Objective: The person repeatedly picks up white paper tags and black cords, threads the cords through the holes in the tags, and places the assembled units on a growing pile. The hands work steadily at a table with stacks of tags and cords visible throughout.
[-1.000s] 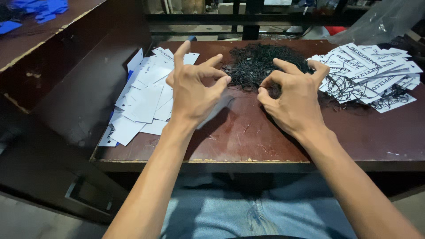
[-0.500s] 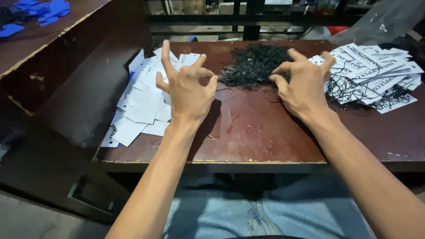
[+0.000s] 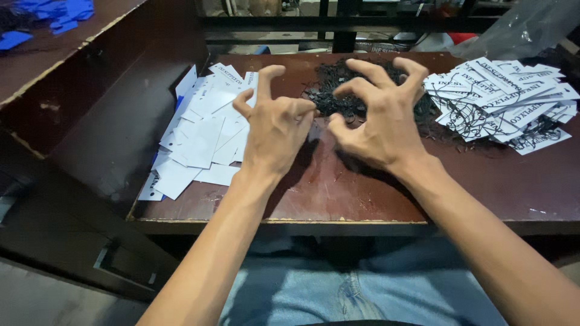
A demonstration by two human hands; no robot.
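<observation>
A tangled heap of thin black strings point(image 3: 338, 90) lies at the back middle of a dark brown table point(image 3: 362, 193). My left hand point(image 3: 278, 124) hovers at the heap's left edge with its fingers curled and the fingertips drawn together against the strings; whether it grips one is unclear. My right hand point(image 3: 377, 118) is arched over the heap like a claw, fingers apart, with the thumb pointing toward my left hand. Loose white card tags point(image 3: 199, 136) are piled to the left of my left hand.
A second pile of white printed tags with black strings attached point(image 3: 501, 99) lies at the right. A raised dark wooden ledge point(image 3: 90, 90) with blue pieces point(image 3: 54, 12) borders the left. Clear plastic point(image 3: 525, 27) sits at the back right. My lap in jeans is below the table's front edge.
Both hands have moved together over the string heap. My right hand shifted left and its fingers arched up; my left hand's fingers curled in from a spread pose.
</observation>
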